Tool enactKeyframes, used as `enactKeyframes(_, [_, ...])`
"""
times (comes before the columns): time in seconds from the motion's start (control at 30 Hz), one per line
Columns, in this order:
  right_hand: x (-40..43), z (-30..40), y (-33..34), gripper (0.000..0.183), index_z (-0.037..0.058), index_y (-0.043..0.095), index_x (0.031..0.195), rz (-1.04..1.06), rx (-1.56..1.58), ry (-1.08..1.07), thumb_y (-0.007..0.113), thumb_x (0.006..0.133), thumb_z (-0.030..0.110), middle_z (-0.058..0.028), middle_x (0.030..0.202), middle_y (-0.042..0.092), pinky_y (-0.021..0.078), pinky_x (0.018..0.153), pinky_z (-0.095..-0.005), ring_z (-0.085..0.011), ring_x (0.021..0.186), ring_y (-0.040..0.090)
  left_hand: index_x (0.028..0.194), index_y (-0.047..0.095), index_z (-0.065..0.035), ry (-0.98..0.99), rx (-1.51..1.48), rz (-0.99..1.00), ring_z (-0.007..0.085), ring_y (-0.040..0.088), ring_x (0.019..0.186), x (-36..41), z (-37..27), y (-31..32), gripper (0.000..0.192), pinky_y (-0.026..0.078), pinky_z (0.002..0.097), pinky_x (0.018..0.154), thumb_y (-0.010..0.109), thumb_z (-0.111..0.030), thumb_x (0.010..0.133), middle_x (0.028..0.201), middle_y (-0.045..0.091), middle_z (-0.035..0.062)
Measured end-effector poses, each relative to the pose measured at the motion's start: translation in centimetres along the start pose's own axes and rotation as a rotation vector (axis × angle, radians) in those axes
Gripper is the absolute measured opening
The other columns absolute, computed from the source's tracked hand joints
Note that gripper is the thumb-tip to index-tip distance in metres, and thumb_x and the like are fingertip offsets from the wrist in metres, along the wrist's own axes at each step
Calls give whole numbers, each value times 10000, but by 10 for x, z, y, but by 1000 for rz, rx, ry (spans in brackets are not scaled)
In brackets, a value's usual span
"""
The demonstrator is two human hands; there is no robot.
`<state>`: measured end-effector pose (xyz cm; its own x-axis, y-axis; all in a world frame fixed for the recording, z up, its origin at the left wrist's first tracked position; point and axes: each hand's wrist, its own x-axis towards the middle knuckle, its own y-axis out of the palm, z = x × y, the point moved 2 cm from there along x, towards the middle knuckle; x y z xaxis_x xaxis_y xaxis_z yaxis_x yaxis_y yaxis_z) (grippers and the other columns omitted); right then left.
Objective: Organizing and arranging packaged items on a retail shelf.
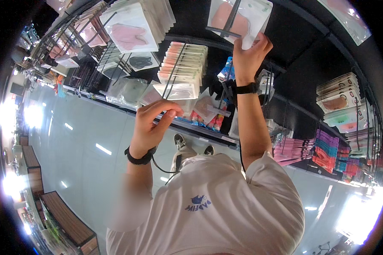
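At the top of the head view, my right hand [253, 54] grips the lower edge of a clear-and-white package [258, 16] with a pink item inside. A dark metal display hook [231, 19] crosses the front of that package. My left hand [156, 122] is raised lower down at the left, fingers curled and thumb near the forefinger, with nothing visible between them. Just beyond it hangs a row of white and orange packages [182, 68] on a long hook. A clear packet with a tan item [204, 108] hangs to the right of my left hand.
White packages with pink items [127, 35] hang at upper left. Packs with brown items [338, 98] and colourful goods [328, 149] hang at right. Several hooks jut out from the dark rack. A shelf edge [191, 130] runs above my shoes. Wooden-topped units [67, 220] stand at lower left.
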<state>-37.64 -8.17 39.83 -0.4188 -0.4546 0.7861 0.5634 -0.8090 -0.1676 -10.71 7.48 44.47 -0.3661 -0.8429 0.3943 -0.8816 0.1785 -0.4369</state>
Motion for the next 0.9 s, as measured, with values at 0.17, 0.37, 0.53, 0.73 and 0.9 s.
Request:
enactKeyframes(0.17, [10, 12, 2, 786, -65, 370, 1241, -177, -400, -90, 797, 681, 287, -279, 1196, 406, 404, 910, -502, -412, 1096, 423, 887, 643, 9, -38, -19, -52, 180, 641, 774, -13, 2, -9, 121, 489, 288, 716, 526, -21, 892, 827, 675, 95])
enactKeyframes(0.37, [49, -41, 17, 692, -76, 519, 1202, 194, 345, 238, 835, 694, 273, -150, 1056, 654, 495, 789, -301, -210, 914, 629, 890, 637, 20, -16, -11, -79, 185, 645, 741, -20, 3, -13, 102, 485, 271, 685, 550, 47, 842, 808, 672, 97])
enactKeyframes(0.53, [33, -16, 32, 484, -27, 611, 1053, 284, 616, 295, 829, 701, 223, -107, 1018, 677, 494, 764, -301, -174, 880, 627, 886, 636, 21, -33, -41, -99, 174, 637, 734, -22, 3, -11, 105, 482, 271, 685, 546, 53, 842, 807, 671, 91])
enactKeyframes(0.73, [16, 6, 30, 449, -28, 597, 1100, 210, 881, 426, 801, 729, 122, -75, 1018, 669, 485, 753, -286, -150, 881, 608, 900, 641, 15, -50, -55, -21, 186, 640, 788, -22, -3, -11, 156, 489, 291, 733, 530, -91, 931, 831, 668, 103])
enactKeyframes(0.9, [13, 12, 4, 347, -45, 626, 1059, 220, 880, 440, 747, 784, 129, -66, 1005, 668, 482, 741, -277, -130, 842, 602, 888, 641, 28, -19, -160, -116, 148, 627, 755, -24, -1, -13, 131, 476, 256, 703, 510, 38, 878, 807, 667, 84])
